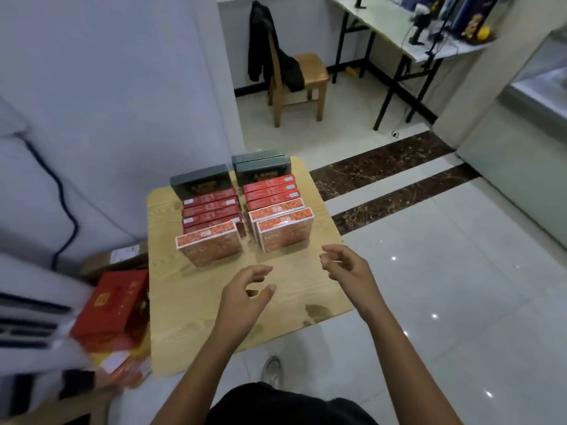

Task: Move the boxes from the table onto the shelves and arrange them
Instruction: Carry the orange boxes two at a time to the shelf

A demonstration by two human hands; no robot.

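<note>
The wooden table (171,317) carries all the boxes in two rows: dark ones (201,179) at the back, red ones (211,207) in the middle, orange ones (208,245) nearest me. No shelf is in view, so I judge nothing is moved yet. My left hand (245,289) and right hand (346,265) hover before the rows, fingers loosely curled, holding nothing.

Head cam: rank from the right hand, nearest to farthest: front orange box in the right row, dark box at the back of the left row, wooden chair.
1. Front orange box, right row: just ahead of the right hand, toward the left.
2. Dark box, back of the left row: across the table, far left.
3. Wooden chair: on the floor beyond the table, with a dark jacket on it.
</note>
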